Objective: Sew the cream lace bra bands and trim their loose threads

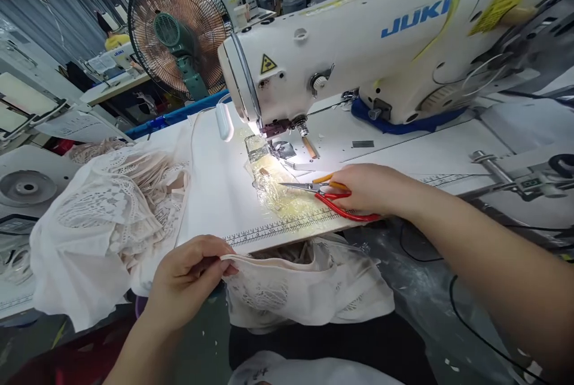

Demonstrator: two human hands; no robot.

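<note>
My left hand pinches the edge of a pale lace garment that hangs off the front edge of the sewing table. My right hand rests on the table with its fingers closed on red-handled scissors, blades pointing left toward the needle area. The white JUKI sewing machine stands just behind my right hand, its lamp lighting the plate. A ruler strip runs along the table's front edge.
A heap of pale lace pieces lies on the left of the table. A standing fan is behind it, with other workstations and machines beyond. A metal bracket sits at the right. Black cables hang below.
</note>
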